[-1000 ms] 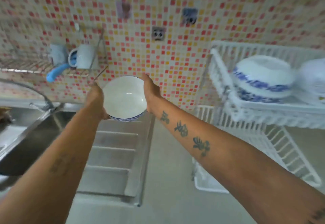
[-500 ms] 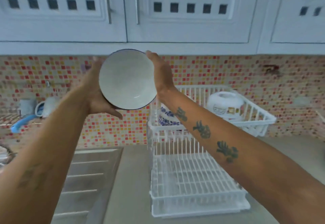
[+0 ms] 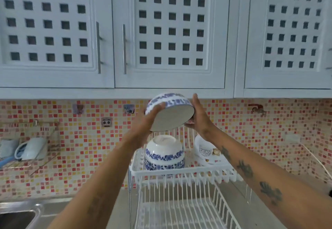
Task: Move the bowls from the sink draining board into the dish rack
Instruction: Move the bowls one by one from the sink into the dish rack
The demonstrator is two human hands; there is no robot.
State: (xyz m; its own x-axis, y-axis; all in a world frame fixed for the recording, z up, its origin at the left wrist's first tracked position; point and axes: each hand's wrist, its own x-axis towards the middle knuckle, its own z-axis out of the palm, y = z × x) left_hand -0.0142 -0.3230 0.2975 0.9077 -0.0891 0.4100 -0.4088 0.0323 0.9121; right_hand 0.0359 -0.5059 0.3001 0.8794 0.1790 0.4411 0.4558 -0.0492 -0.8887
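I hold a white bowl with a blue pattern (image 3: 170, 113) in both hands, tilted nearly upside down with its mouth facing down toward me. My left hand (image 3: 145, 121) grips its left side and my right hand (image 3: 199, 115) its right side. It hangs above the top shelf of the white two-tier dish rack (image 3: 179, 172). Directly below it, blue-patterned bowls (image 3: 164, 155) sit upside down in a stack on that shelf. A white bowl with printed pictures (image 3: 206, 152) lies to their right, partly behind my right forearm.
White wall cupboards (image 3: 161, 31) hang just above the held bowl. The rack's lower shelf (image 3: 179, 214) holds nothing visible. The steel sink and draining board edge (image 3: 27, 210) lie at the lower left. A wire wall shelf with a mug (image 3: 32, 148) is at the left.
My hands carried the bowl from over the draining board rightward to above the rack's top shelf. The bowl turned from mouth toward me to nearly upside down. My view rose and shifted right.
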